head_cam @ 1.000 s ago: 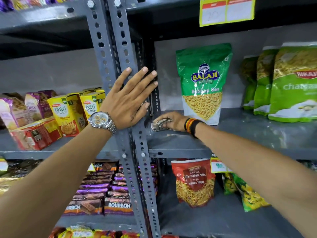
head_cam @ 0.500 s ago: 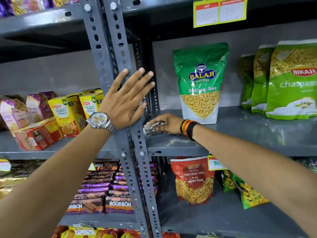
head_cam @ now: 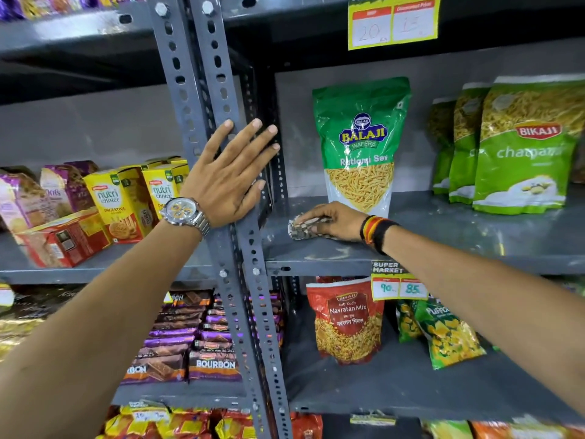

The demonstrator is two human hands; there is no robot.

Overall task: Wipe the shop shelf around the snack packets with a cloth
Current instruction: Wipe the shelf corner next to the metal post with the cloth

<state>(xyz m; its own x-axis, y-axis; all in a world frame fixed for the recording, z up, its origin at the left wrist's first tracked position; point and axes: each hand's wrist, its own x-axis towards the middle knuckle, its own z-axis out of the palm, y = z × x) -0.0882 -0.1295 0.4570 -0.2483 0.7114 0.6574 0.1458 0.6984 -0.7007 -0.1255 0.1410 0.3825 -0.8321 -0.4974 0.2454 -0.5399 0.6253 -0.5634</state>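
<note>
My right hand (head_cam: 335,221) presses a bunched patterned cloth (head_cam: 299,228) onto the grey metal shelf (head_cam: 443,232), just in front of a green Balaji sev packet (head_cam: 361,144) that stands upright. The cloth sticks out to the left of my fingers. Further right on the same shelf stand several green Bikaji packets (head_cam: 522,147). My left hand (head_cam: 229,175), with a wristwatch, lies flat with spread fingers against the perforated grey upright (head_cam: 202,99) and holds nothing.
Yellow and red biscuit boxes (head_cam: 117,201) fill the shelf left of the upright. Below are Bourbon packs (head_cam: 215,362), a red Navratan Mix packet (head_cam: 348,321) and green packets (head_cam: 443,334). Price tags (head_cam: 395,285) hang on the shelf's front edge, and a yellow one (head_cam: 392,22) above.
My right hand with the cloth slid left toward the upright, then back right to the front of the Balaji packet. My left hand stays on the upright.
</note>
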